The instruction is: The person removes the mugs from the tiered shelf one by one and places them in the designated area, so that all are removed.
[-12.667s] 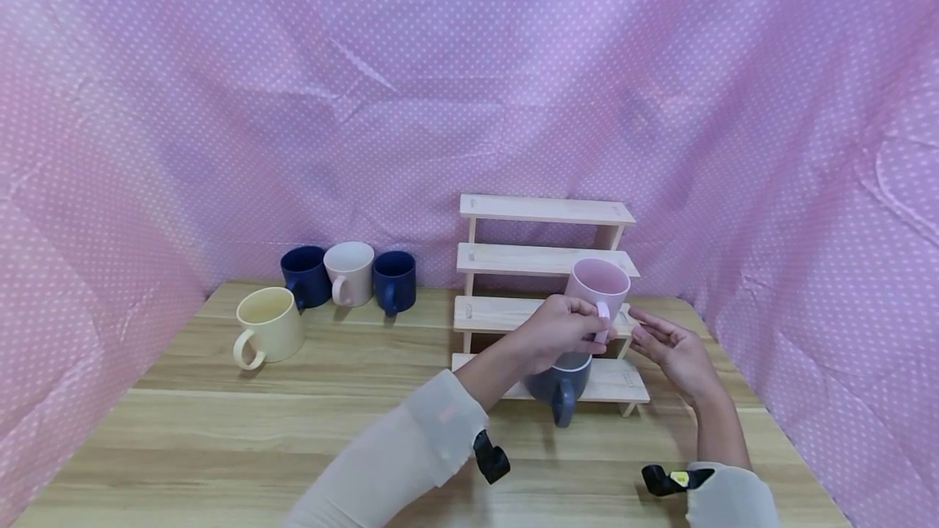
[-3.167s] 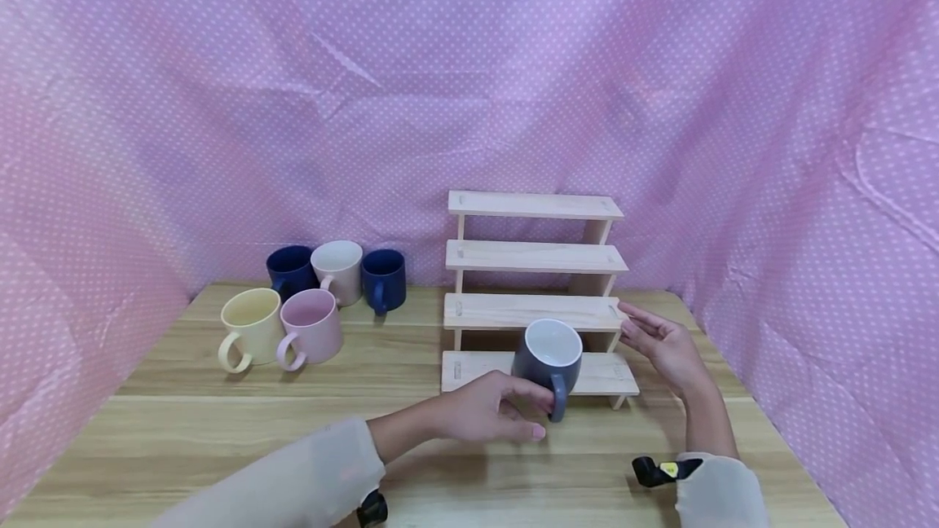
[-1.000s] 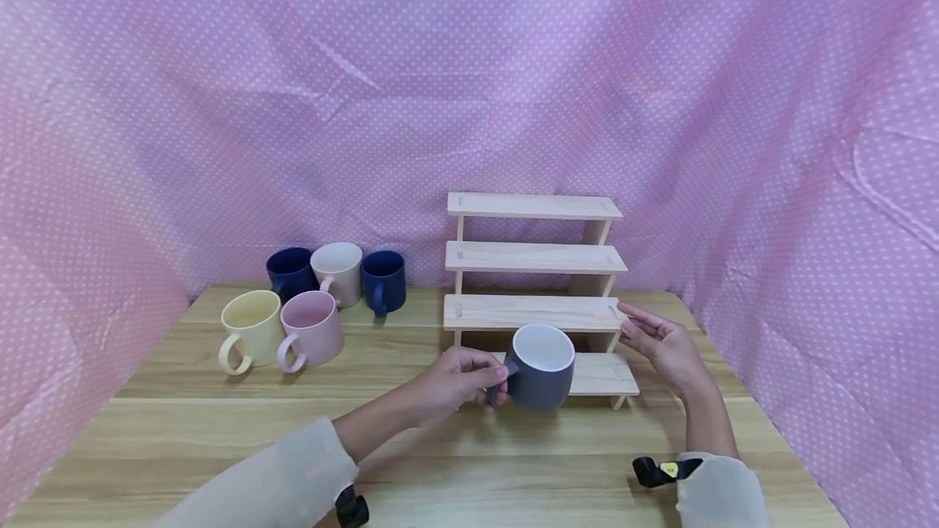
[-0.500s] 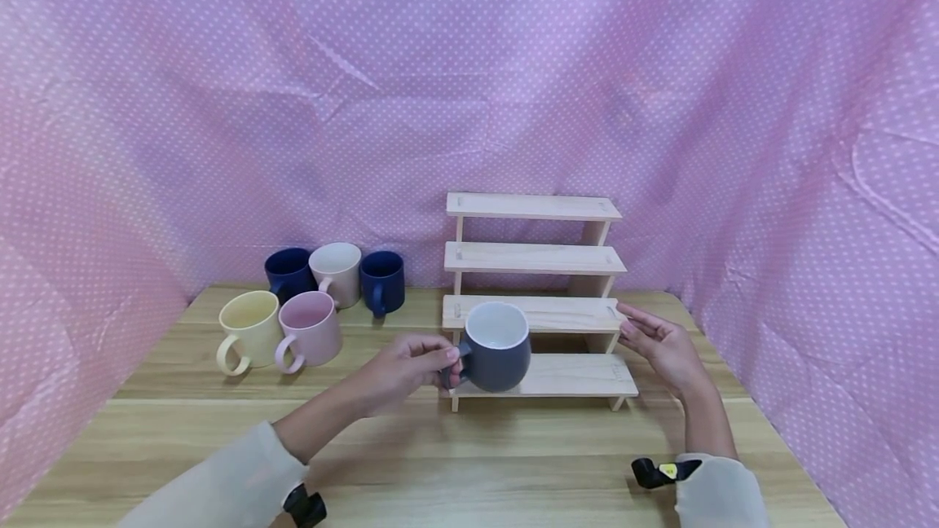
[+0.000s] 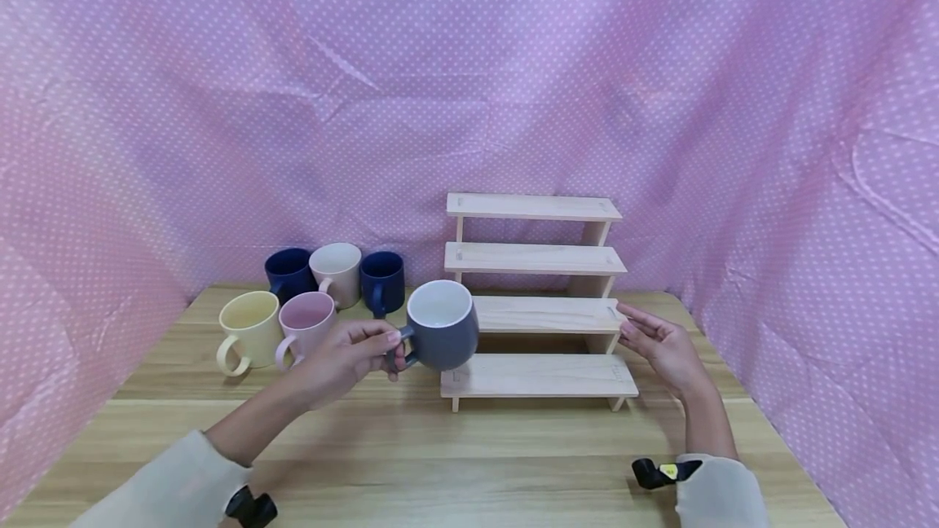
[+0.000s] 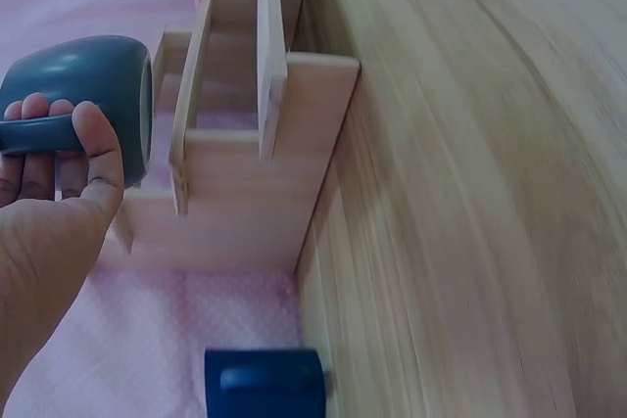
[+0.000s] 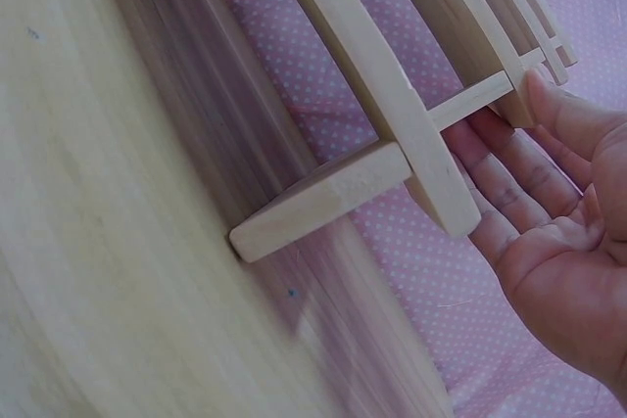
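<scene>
My left hand (image 5: 352, 361) grips the handle of a dark grey mug (image 5: 443, 336) with a white inside. The mug is upright and raised, overlapping the left end of a stepped wooden display stand (image 5: 539, 377) in the head view. In the left wrist view, fingers and thumb close round the handle of the grey mug (image 6: 98, 85). At the stand's right side, my right hand (image 5: 663, 353) holds the end of the second-lowest board between thumb and fingers. The right wrist view shows the thumb of the right hand (image 7: 558, 232) against the wood, with some fingertips hidden behind it.
Left on the wooden table (image 5: 469, 471) stand a yellow mug (image 5: 257, 336), a pink mug (image 5: 308, 320), a pale pink mug (image 5: 339, 275) and two navy mugs, one left (image 5: 288, 271) and one right (image 5: 383, 279). Behind hangs a pink dotted cloth (image 5: 469, 104).
The pink mug went from the stand to beside the yellow one. My left hand then took the grey mug off the lowest board and carried it left. My right hand stays at the stand.
</scene>
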### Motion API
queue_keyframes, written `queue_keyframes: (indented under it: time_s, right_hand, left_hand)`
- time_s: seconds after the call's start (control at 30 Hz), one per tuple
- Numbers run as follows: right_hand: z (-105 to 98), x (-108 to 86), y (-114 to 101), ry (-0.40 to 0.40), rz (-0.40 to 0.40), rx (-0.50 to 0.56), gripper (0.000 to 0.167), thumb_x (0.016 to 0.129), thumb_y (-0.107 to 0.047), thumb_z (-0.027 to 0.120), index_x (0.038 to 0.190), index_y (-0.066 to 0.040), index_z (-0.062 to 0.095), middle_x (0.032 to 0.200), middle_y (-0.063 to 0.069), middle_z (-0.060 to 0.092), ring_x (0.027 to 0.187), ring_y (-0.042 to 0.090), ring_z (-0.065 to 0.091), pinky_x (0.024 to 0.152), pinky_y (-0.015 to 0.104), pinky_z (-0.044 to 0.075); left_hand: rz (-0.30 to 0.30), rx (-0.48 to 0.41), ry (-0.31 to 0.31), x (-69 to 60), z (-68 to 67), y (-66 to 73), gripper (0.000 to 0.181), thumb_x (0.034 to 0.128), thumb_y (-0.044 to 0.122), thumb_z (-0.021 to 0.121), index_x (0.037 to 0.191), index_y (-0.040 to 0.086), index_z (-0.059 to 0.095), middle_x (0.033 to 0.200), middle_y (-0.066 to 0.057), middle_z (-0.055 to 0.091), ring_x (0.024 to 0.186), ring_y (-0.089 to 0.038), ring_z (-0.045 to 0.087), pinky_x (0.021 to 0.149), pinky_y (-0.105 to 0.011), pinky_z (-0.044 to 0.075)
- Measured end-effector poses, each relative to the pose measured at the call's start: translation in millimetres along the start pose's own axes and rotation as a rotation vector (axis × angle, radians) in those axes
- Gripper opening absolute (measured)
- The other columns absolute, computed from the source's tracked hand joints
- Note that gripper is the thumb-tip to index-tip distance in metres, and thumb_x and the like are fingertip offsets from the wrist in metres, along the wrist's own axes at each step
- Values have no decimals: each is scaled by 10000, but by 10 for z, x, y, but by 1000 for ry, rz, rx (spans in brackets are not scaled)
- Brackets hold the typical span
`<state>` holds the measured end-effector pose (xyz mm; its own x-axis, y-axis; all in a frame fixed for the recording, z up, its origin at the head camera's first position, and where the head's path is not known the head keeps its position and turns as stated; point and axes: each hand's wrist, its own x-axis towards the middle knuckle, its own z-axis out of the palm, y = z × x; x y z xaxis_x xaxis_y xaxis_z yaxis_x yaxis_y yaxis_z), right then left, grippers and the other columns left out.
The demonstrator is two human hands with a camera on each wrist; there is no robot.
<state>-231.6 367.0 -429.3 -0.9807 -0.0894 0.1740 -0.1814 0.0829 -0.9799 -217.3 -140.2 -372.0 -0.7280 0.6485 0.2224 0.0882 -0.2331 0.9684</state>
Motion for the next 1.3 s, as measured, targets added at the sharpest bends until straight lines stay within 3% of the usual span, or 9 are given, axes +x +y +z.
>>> queue_keyframes:
  time_s: [0.37,0.8,0.97,1.17,1.3]
  right_hand:
    - [-22,-10,21,-5,-11,18,537,1026,-110,634,1463,126,431,1125,-18,704,1086,78,686,1004,348,519]
    - [10,-18,-11,6,12,12,557,1032,-114,625,1472,141,399,1148,-28,688,1098,66,676,1007,315,525]
    - [24,-13,-29,5,11,8,564,1032,-115,625,1473,147,391,1148,-18,684,1103,64,673,1008,312,525]
    - [14,-5,-21,8,25,8,578,1028,-126,634,1479,140,387,1159,-24,682,1109,62,671,1015,320,519]
    - [13,1,-11,9,25,10,577,1026,-130,639,1480,131,397,1152,-27,688,1100,65,676,999,296,530]
  left_hand:
    - [38,-6,81,-184,-264,6,248,1091,35,442,1032,-6,679,964,-46,671,916,-164,669,805,-317,602]
    - [-2,74,209,-299,-467,-164,249,1090,82,478,1057,-99,646,941,-61,659,890,-155,651,811,-331,598]
    - [-51,62,265,-319,-523,-281,222,1086,102,497,1041,-16,679,921,-35,665,889,-141,650,803,-335,603]
    - [-146,132,364,-350,-554,-410,303,1081,167,535,1062,-115,644,907,-51,667,864,-144,664,804,-366,620]
    - [-196,145,418,-365,-548,-472,296,1076,161,543,1046,-116,644,897,-67,658,842,-159,659,776,-360,620]
